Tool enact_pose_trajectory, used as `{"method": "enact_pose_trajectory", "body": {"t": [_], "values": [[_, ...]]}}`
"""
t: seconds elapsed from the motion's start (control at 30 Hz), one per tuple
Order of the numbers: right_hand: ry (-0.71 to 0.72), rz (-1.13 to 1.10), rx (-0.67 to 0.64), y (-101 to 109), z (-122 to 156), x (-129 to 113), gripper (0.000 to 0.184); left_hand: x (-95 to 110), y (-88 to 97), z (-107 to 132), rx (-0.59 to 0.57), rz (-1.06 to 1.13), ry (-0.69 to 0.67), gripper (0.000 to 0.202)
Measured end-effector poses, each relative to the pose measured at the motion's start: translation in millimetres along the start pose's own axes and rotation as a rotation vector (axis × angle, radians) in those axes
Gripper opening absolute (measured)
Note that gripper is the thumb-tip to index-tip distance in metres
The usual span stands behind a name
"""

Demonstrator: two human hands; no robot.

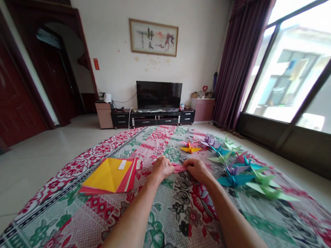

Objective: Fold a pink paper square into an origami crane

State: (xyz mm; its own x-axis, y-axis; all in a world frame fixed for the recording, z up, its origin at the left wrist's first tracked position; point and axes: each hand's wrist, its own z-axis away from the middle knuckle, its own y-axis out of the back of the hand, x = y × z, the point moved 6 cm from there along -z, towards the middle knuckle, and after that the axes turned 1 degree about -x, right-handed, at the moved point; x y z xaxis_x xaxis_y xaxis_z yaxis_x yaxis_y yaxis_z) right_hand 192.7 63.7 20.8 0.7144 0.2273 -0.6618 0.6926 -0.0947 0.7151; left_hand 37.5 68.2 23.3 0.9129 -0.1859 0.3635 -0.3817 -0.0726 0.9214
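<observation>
Between my two hands is a narrow piece of folded pink paper (pixel 179 168), close above the flowered tablecloth. My left hand (pixel 163 167) pinches its left end, fingers closed. At the right end my right hand (pixel 195 168) grips it, also with closed fingers. Parts of the paper are hidden behind the fingers. To the left lies a stack of coloured square sheets, a yellow sheet (pixel 107 174) on top and red ones beneath. Just beyond my right hand stands an orange paper crane (pixel 190 148).
Several folded cranes crowd the right side, among them a teal crane (pixel 234 179) and a light green crane (pixel 269 189). A small white slip (pixel 122 164) rests on the sheets. Past the round table's cloth (pixel 115 228) stand a television (pixel 159 95) and a low cabinet (pixel 146 121).
</observation>
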Motion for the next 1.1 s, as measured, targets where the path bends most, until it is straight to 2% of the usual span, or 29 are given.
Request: {"method": "enact_pose_trajectory", "body": {"t": [0.2, 0.47, 0.7, 0.87, 1.1], "values": [[-0.001, -0.018, -0.006, 1, 0, 3, 0.030, 0, 0.0, 0, 0.005, -0.001, -0.013, 0.022], [0.125, 0.017, -0.067, -3, 0, -6, 0.031, -1, 1.0, 0, -0.003, 0.023, -0.012, 0.020], [0.111, 0.075, -0.096, -5, 2, -10, 0.032, -2, 1.3, 0, -0.030, 0.065, 0.001, 0.020], [0.134, 0.121, -0.105, -5, 3, -15, 0.032, 1, 2.1, 0, -0.007, 0.061, -0.044, 0.022], [0.102, 0.158, -0.068, -5, 6, -28, 0.022, -1, 3.6, 2, -0.026, 0.054, -0.001, 0.022]]}}
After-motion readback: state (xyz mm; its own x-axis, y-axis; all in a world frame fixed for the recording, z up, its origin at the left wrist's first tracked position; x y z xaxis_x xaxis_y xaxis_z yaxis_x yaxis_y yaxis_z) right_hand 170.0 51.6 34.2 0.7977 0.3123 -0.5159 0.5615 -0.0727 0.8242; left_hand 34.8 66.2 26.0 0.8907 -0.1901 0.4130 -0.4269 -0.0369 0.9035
